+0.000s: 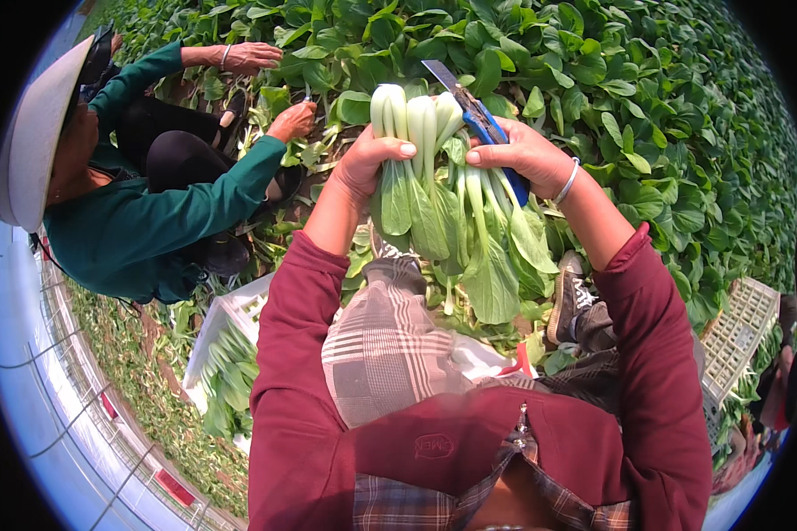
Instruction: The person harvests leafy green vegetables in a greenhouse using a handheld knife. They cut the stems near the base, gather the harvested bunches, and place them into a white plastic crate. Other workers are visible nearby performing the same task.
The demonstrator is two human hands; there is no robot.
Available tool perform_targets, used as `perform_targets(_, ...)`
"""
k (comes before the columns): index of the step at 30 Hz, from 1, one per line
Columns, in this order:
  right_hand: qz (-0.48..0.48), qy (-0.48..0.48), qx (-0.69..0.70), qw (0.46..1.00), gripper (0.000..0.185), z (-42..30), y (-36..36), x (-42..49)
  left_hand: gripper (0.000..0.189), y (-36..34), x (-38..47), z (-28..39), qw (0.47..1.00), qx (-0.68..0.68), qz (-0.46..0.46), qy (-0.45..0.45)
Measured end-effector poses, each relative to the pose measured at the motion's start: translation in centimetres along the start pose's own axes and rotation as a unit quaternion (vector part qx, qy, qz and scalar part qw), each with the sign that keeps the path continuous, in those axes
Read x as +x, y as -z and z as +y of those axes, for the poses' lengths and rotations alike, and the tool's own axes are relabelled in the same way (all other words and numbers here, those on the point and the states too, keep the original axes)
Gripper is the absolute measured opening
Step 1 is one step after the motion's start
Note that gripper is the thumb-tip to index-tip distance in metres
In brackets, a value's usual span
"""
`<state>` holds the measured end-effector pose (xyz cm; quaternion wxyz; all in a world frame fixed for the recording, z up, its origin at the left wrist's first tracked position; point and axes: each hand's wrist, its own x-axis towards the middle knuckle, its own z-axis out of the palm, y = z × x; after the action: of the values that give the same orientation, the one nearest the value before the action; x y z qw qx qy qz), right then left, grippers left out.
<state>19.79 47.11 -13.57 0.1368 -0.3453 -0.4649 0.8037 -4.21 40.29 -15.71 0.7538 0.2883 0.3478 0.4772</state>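
Note:
Several heads of bok choy (432, 133) are bunched between my two hands, pale stem bases up and green leaves hanging down. My left hand (372, 156) grips the left side of the bunch, thumb across the stems. On the right, my right hand (521, 152) has its thumb on the thinner stems. That hand also holds a blue snap-off utility knife (481, 119), its blade out and pointing up and left, away from the stems' front. The fingers of both hands are partly hidden behind the vegetables.
A co-worker (153, 206) in a green top crouches at the left, hands low among the plants. Uncut bok choy (611, 73) grows densely ahead and right. A white crate (232, 305) with harvested greens is at my left; another crate (740, 332) stands at the right.

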Motion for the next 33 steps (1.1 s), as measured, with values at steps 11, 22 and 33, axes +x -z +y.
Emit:
perform_targets(11,0.080,0.141,-0.105,0.981,0.050,-8.2,-0.5,-11.6,0.077,-9.2,-2.0,4.8,0.976,0.190,0.020,-0.108)
perform_targets(22,0.146,0.294,-0.027,0.944,0.052,-6.6,-4.4,-18.6,0.086,-20.9,-4.8,5.5,0.963,0.252,-0.064,-0.076)
perform_targets(33,0.119,0.275,0.052,0.953,0.041,-5.6,-3.7,-20.1,0.063,-22.9,-6.2,3.9,0.989,0.133,-0.068,-0.007)
